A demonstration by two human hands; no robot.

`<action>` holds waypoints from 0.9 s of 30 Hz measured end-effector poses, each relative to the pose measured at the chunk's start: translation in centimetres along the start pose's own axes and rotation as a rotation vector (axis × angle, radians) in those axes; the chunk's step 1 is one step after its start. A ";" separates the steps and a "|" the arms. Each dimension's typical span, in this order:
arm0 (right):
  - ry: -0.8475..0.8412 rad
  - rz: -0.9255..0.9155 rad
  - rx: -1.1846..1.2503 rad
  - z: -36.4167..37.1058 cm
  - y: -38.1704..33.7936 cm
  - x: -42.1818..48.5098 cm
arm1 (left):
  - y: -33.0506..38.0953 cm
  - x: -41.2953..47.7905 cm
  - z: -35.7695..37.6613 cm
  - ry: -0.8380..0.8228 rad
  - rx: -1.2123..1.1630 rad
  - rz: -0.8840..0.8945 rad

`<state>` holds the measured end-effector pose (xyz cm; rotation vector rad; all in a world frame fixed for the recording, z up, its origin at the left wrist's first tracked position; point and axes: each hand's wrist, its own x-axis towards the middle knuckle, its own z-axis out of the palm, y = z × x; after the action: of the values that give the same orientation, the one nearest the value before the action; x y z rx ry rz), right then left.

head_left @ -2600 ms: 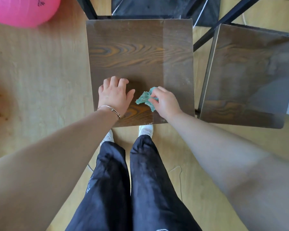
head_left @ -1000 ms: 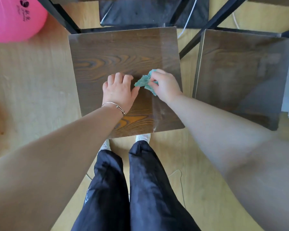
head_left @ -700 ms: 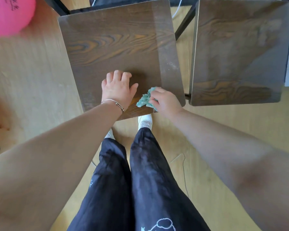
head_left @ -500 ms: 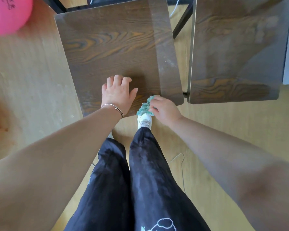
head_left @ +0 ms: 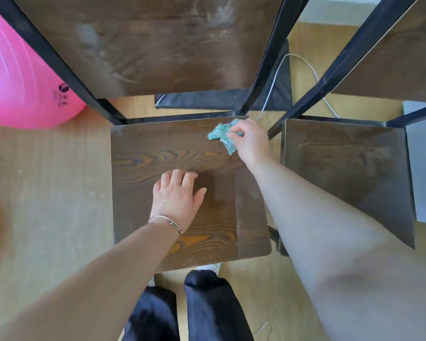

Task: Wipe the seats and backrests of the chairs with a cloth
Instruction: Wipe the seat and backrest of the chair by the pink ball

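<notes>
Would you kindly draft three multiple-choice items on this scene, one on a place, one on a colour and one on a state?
1. Where on the seat is the cloth? A. front edge B. far right corner C. far left corner
2. What colour is the ball? A. pink B. yellow C. blue
3. What is the left hand doing? A. resting open on the seat B. gripping the cloth C. raised in the air
Answers: B, the right hand grips it there, by the back edge; A, it is plainly pink; A, it lies on the wood holding nothing.
</notes>
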<state>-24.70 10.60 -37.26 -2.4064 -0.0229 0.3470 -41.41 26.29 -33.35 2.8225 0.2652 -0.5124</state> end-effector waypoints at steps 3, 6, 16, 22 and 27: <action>0.106 0.138 0.020 0.7 -0.7 3.5 | 0.2 0.7 -0.3 0.030 -0.043 -0.019; 0.165 0.230 0.048 2.1 -0.4 4.6 | 0.4 1.0 0.0 0.028 -0.068 -0.034; 0.028 0.109 -0.135 1.5 0.5 1.5 | 0.9 2.5 -0.3 -0.020 -0.051 -0.071; -0.179 -0.052 -0.159 -0.1 2.9 -7.5 | 1.7 1.5 -0.7 -0.040 -0.018 -0.022; -0.258 -0.103 -0.176 0.0 6.1 -15.6 | 2.2 -0.6 0.1 -0.089 -0.013 0.002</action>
<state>-40.16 4.28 -37.40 -2.5051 -0.3048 0.6280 -41.50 24.12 -32.73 2.7785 0.2467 -0.6310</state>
